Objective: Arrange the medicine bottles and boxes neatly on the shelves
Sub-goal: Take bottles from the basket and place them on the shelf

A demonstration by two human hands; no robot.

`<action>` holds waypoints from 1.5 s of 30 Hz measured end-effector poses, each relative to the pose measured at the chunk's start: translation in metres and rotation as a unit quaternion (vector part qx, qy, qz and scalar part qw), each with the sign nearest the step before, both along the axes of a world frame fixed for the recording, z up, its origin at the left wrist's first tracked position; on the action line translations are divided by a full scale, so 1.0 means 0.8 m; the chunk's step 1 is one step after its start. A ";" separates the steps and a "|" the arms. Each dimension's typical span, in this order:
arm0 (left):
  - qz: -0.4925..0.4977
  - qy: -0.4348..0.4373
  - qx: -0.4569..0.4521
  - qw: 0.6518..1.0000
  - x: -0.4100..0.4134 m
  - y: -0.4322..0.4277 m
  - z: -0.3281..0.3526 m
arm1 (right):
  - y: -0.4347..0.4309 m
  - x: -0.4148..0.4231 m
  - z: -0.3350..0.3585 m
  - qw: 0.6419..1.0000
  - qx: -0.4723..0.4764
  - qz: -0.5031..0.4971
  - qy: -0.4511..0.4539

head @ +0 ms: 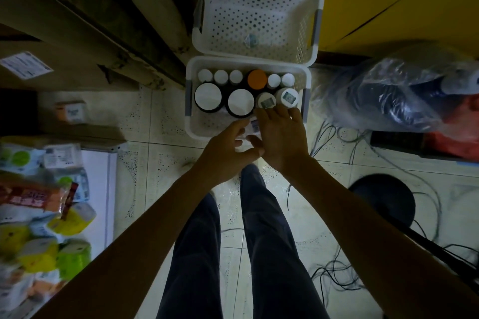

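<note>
A white perforated basket [190, 122] stands on the tiled floor in front of my feet. It holds several upright bottles: two wide white lids [208, 96], a row of small white caps [221, 76] and an orange cap [257, 79]. At the basket's near edge my left hand [225, 149] curls around a small white labelled bottle [254, 125]. My right hand [282, 134] lies beside and over that bottle, its fingers stretched toward two label-topped caps [267, 102]. Most of the held bottle is hidden by the hands.
A second white basket [317, 2] sits behind the first with one small item [251, 40] inside. Cartons and packaged goods [39, 215] pile up at left. A plastic-wrapped bundle [404, 96], loose cables [344, 274] and a black round base [383, 202] lie at right.
</note>
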State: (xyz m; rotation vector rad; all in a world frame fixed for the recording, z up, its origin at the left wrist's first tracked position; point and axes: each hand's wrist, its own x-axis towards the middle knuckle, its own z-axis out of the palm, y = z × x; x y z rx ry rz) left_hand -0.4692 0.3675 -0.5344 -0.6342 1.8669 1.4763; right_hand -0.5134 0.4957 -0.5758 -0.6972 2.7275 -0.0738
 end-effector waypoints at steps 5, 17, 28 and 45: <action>0.004 0.000 -0.001 1.000 -0.001 -0.005 -0.008 | 0.004 0.016 -0.001 0.996 -0.039 0.051 0.058; -0.119 0.081 -0.186 0.972 0.051 -0.035 0.054 | -0.012 0.008 0.080 0.987 -0.017 0.156 0.033; -0.004 0.130 -0.493 0.861 0.273 -0.057 0.220 | -0.119 0.127 0.251 0.886 -0.141 0.440 0.045; 0.186 -0.010 -0.862 0.471 0.827 -0.014 0.588 | -0.269 0.654 0.625 0.509 -0.506 0.678 0.160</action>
